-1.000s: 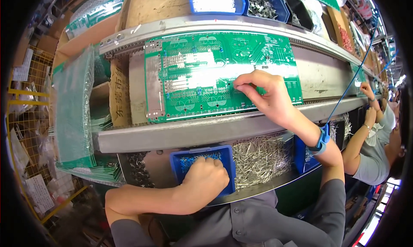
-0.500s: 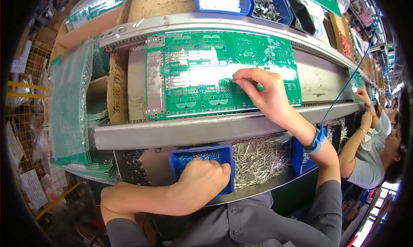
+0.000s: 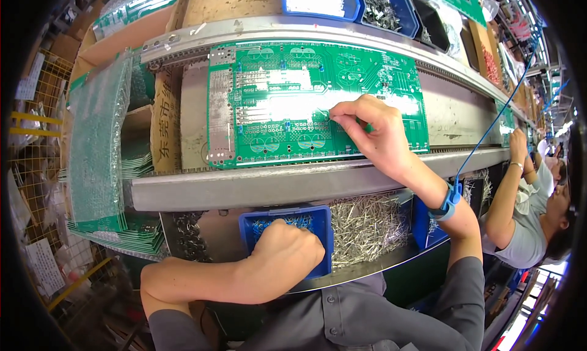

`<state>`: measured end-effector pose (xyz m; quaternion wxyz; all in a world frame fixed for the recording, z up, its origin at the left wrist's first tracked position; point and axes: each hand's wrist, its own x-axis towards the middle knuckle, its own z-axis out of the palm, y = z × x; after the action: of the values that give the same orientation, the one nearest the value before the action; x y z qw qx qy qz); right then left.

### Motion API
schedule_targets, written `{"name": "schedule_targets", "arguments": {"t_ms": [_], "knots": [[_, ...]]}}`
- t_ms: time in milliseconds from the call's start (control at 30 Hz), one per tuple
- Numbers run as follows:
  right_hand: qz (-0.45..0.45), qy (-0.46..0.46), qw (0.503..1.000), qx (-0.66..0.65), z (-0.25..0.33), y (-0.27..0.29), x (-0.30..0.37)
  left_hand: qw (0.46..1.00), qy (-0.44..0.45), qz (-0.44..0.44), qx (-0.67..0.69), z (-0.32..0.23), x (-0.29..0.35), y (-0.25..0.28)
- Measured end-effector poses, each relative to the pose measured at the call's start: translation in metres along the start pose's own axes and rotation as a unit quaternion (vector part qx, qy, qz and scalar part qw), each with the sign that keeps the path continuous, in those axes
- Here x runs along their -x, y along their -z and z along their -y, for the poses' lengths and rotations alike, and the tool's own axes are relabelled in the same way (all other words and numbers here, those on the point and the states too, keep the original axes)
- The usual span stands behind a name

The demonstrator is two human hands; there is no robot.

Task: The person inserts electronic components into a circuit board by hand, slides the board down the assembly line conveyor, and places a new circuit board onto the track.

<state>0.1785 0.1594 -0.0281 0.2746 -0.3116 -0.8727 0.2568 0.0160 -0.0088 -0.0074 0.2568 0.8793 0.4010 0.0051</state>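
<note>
A large green circuit board (image 3: 361, 137) lies flat between two metal rails, with a bright glare over its middle. My right hand (image 3: 379, 131) is at the board, thumb and forefinger pinched together just over its surface, right of the centre. Whatever is in that pinch is too small to make out. My left hand (image 3: 284, 253) is curled into a loose fist over a blue bin (image 3: 328, 241) holding small blue-bodied parts with wire leads (image 3: 263, 224). Its fingertips are turned down out of sight. A blue strap (image 3: 449, 203) with a cord circles my right wrist.
Beside the bin lies a heap of silvery leaded parts (image 3: 370, 229); dark parts (image 3: 191, 235) lie to its left. Bubble-wrapped boards (image 3: 101, 143) stand at the left. Blue bins (image 3: 388, 12) stand behind the far rail (image 3: 257, 32). A co-worker (image 3: 520, 229) sits at the right.
My right hand stays at nearly the same spot, still pinched, with its wrist turned slightly. My left hand shifts a little over the bin. The co-worker's hands have moved.
</note>
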Motion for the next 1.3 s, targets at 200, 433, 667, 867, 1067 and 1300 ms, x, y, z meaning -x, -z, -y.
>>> {"name": "schedule_targets", "arguments": {"t_ms": [200, 433, 667, 867, 1067, 1300], "knots": [[-0.01, 0.037, 0.999, 0.012, -0.001, -0.002, -0.001, 0.999, 0.0, -0.028, -0.04, 0.0, 0.001, 0.002], [-0.012, 0.068, 0.997, 0.026, 0.0, 0.0, -0.003, 0.999, -0.019, -0.031, -0.02, 0.001, 0.002, 0.003], [0.032, 0.042, 0.998, 0.014, -0.001, 0.004, 0.001, 0.999, -0.024, -0.029, 0.0, 0.0, 0.002, 0.004], [0.049, 0.004, 0.999, -0.002, -0.002, 0.002, 0.0, 1.0, -0.004, -0.012, 0.01, 0.002, 0.001, 0.003], [0.062, -0.008, 0.998, -0.005, -0.001, 0.004, -0.005, 0.999, -0.007, -0.043, 0.008, 0.006, 0.0, 0.003], [0.065, 0.007, 0.998, 0.004, -0.001, 0.003, -0.005, 0.998, -0.014, 0.018, 0.051, 0.005, 0.002, 0.009]]}}
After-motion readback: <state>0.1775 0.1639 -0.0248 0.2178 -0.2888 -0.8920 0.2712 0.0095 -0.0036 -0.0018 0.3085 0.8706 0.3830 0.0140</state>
